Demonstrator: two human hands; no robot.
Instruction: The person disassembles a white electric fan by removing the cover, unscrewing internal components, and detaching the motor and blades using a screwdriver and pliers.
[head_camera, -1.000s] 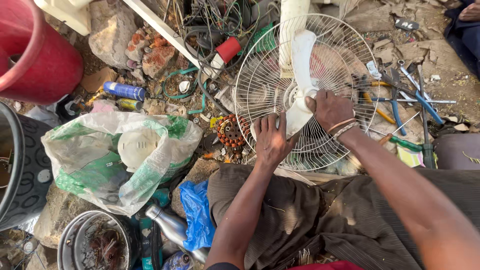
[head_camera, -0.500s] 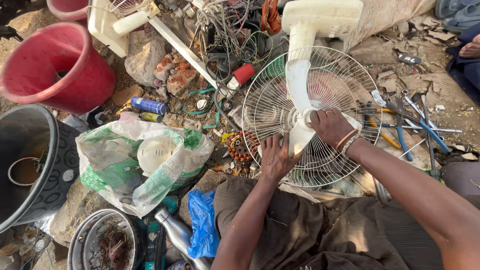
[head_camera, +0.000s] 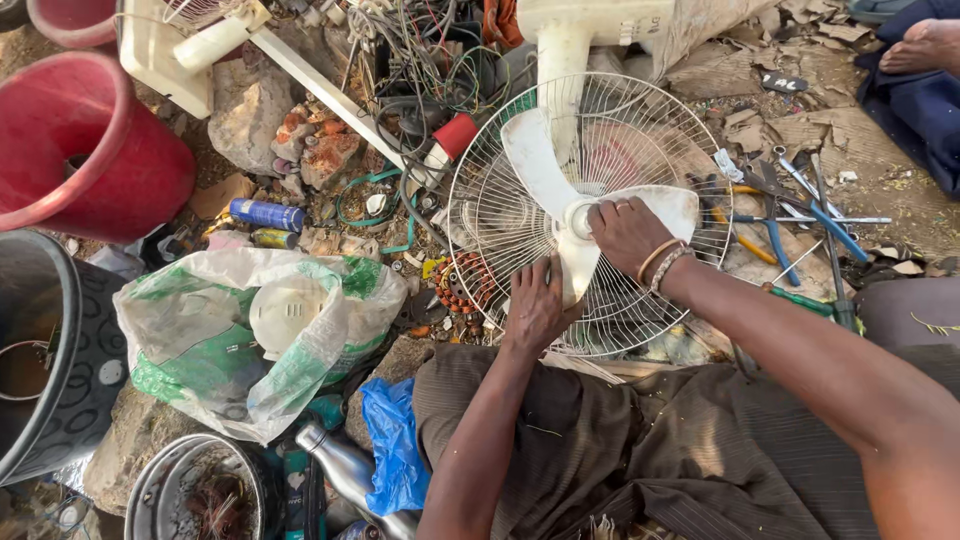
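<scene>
a white plastic three-bladed fan propeller (head_camera: 560, 190) is seen lying in a round white wire fan guard (head_camera: 600, 130), which rests on the littered ground just beyond the person's brown-clothed knees. the right hand (head_camera: 628, 233) is laid over the hub and the root of the right-hand blade, fingers curled down on the plastic, a ring and bead bracelets being worn on it. the left hand (head_camera: 538, 305) is set against the lower blade, fingers spread and pressed to its edge and to the wires beneath. whether either hand fully grips the blade cannot be told. a copper-wound motor stator (head_camera: 462, 283) is found just left of the guard. blue-handled pliers (head_camera: 775, 215) and other tools are spread to the right of it. a green and white plastic sack (head_camera: 200, 340) holding a round white cover lies well to the left, near a red plastic bucket (head_camera: 85, 150).
</scene>
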